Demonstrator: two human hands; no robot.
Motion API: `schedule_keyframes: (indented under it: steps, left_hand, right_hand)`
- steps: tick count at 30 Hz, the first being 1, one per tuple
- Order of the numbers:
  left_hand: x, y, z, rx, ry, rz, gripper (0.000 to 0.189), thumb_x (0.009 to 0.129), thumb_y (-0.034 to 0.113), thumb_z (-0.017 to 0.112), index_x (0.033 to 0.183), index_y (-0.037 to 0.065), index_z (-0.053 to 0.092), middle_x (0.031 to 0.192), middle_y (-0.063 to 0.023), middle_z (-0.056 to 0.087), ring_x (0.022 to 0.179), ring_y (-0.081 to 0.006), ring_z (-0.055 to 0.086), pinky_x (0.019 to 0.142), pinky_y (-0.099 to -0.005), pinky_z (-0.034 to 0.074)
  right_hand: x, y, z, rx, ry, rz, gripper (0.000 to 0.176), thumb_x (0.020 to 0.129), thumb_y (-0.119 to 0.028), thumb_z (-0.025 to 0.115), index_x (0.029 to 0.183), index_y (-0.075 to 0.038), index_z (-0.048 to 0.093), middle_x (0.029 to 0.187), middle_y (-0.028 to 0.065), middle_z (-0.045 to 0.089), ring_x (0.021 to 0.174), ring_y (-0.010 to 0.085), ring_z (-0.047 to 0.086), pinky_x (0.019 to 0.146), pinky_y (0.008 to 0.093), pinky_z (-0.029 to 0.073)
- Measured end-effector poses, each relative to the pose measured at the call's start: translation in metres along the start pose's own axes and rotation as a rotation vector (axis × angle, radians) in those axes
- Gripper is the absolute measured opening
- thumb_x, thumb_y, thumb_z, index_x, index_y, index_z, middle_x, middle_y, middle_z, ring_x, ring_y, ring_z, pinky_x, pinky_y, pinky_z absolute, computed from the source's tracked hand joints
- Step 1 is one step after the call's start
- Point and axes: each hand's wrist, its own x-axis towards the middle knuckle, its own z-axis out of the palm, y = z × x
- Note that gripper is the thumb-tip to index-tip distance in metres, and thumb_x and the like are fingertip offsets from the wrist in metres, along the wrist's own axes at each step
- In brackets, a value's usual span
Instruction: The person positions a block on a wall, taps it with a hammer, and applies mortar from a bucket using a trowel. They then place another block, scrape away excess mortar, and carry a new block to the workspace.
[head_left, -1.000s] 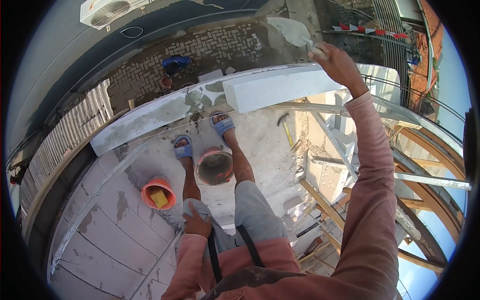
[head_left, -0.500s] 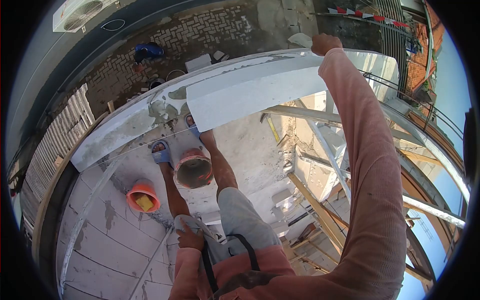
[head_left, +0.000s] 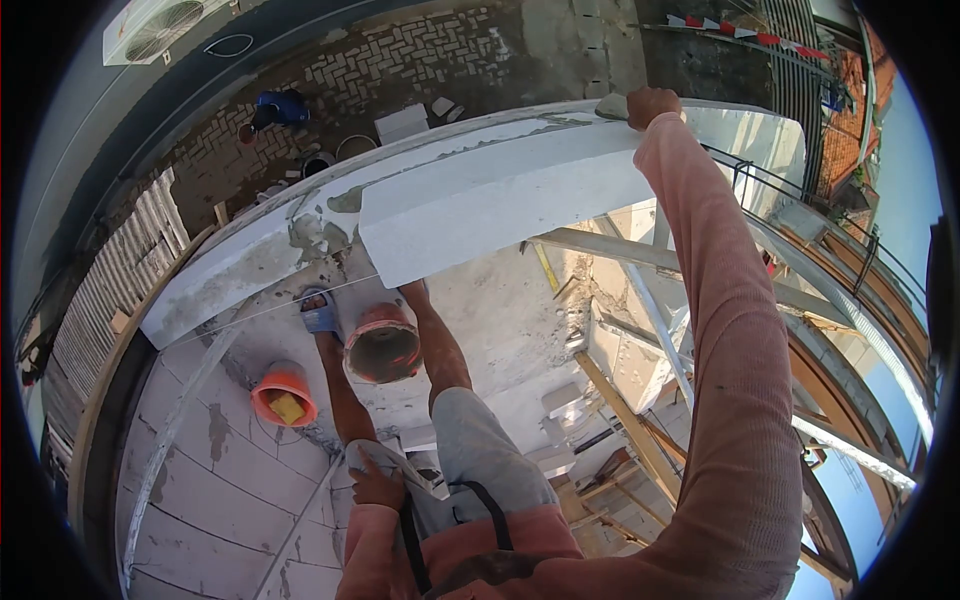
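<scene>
My right hand is closed around the handle of a trowel, at the far right part of the wall top. The trowel's blade points left, close over the outer edge of the wall. Below my arm, a long white block lies along the white block wall. Grey mortar is smeared on the wall left of that block. My left hand lies on my thigh over the grey shorts, fingers apart and holding nothing.
Between my feet stands a bucket of grey mortar. An orange bucket holds a yellow sponge-like piece. A taut string runs along the wall. Wooden beams and metal poles are on the right. Down on the paving, a person in blue bends over.
My right hand has lowered slightly, bringing the trowel blade down toward the wall's edge and turning it. The view shifted a little. My left hand stays on my thigh.
</scene>
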Motion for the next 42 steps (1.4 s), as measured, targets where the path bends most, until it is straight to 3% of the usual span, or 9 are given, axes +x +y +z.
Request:
schedule_keyframes:
  steps: [3,6,12,21,24,27,36,39,42]
  left_hand:
    - [0.001,-0.001,0.006,0.030,0.029,0.002,0.115,0.083,0.048,0.075,0.164,0.021,-0.002,0.144,-0.0358,0.036,0.113,-0.0536,0.060,0.095,-0.0577,0.050]
    - [0.004,-0.003,0.014,0.049,0.100,0.011,0.111,0.081,0.050,0.076,0.164,0.024,0.008,0.142,-0.0298,0.039,0.103,-0.0464,0.064,0.087,-0.0552,0.053]
    - [0.000,-0.001,0.010,0.038,0.123,0.009,0.112,0.080,0.050,0.077,0.164,0.024,0.007,0.143,-0.0301,0.039,0.101,-0.0450,0.064,0.086,-0.0544,0.053]
    - [0.004,-0.005,0.018,-0.005,0.157,0.029,0.111,0.080,0.050,0.077,0.164,0.024,0.009,0.141,-0.0304,0.040,0.101,-0.0449,0.065,0.087,-0.0538,0.053]
    - [0.003,-0.005,0.013,-0.028,0.113,0.046,0.112,0.082,0.050,0.075,0.164,0.020,0.005,0.142,-0.0350,0.038,0.105,-0.0491,0.063,0.087,-0.0562,0.053]
    - [0.005,-0.006,0.020,-0.039,0.143,0.030,0.110,0.081,0.050,0.077,0.164,0.023,0.011,0.141,-0.0309,0.040,0.103,-0.0452,0.064,0.089,-0.0535,0.052]
    - [0.004,-0.010,0.018,-0.038,0.158,0.052,0.111,0.081,0.051,0.075,0.164,0.021,0.007,0.141,-0.0321,0.038,0.102,-0.0460,0.064,0.088,-0.0549,0.053]
    - [0.003,-0.010,0.015,-0.053,0.154,0.049,0.110,0.082,0.051,0.075,0.164,0.021,0.008,0.143,-0.0337,0.037,0.103,-0.0463,0.064,0.087,-0.0542,0.053]
    - [0.005,-0.012,0.021,-0.069,0.194,0.053,0.108,0.081,0.050,0.077,0.163,0.021,0.013,0.143,-0.0347,0.038,0.104,-0.0461,0.063,0.088,-0.0543,0.052]
  right_hand:
    - [-0.002,-0.008,-0.001,-0.012,-0.013,-0.055,0.028,0.093,-0.019,0.062,0.117,-0.016,0.075,0.123,0.0078,0.073,0.115,0.0289,0.070,0.092,0.0410,0.058]
    - [-0.012,-0.015,-0.005,0.019,0.088,-0.151,0.027,0.087,-0.017,0.063,0.109,-0.010,0.077,0.113,0.0144,0.075,0.105,0.0328,0.073,0.090,0.0439,0.058]
    - [-0.033,-0.044,-0.034,0.114,0.028,-0.211,0.030,0.086,-0.017,0.063,0.112,-0.009,0.076,0.118,0.0154,0.073,0.110,0.0344,0.071,0.093,0.0464,0.058]
    - [-0.061,-0.102,-0.073,0.245,0.017,-0.357,0.035,0.085,-0.023,0.062,0.114,-0.008,0.075,0.118,0.0193,0.072,0.111,0.0394,0.068,0.096,0.0482,0.055]
    - [-0.067,-0.119,-0.086,0.282,0.006,-0.381,0.039,0.086,-0.025,0.061,0.119,-0.009,0.073,0.120,0.0193,0.071,0.113,0.0397,0.067,0.097,0.0485,0.054]
    - [-0.058,-0.141,-0.093,0.278,-0.039,-0.429,0.041,0.086,-0.026,0.061,0.122,-0.009,0.071,0.123,0.0196,0.070,0.114,0.0396,0.067,0.097,0.0485,0.054]
    - [-0.089,-0.211,-0.148,0.305,-0.044,-0.512,0.042,0.086,-0.026,0.060,0.122,-0.009,0.071,0.127,0.0191,0.068,0.118,0.0376,0.065,0.099,0.0472,0.054]
    - [-0.092,-0.224,-0.160,0.347,-0.123,-0.503,0.042,0.085,-0.026,0.059,0.121,-0.009,0.070,0.123,0.0188,0.070,0.108,0.0362,0.070,0.094,0.0465,0.056]
    - [-0.098,-0.242,-0.163,0.360,-0.002,-0.589,0.039,0.085,-0.025,0.059,0.115,-0.005,0.071,0.113,0.0192,0.073,0.093,0.0339,0.074,0.086,0.0460,0.057]
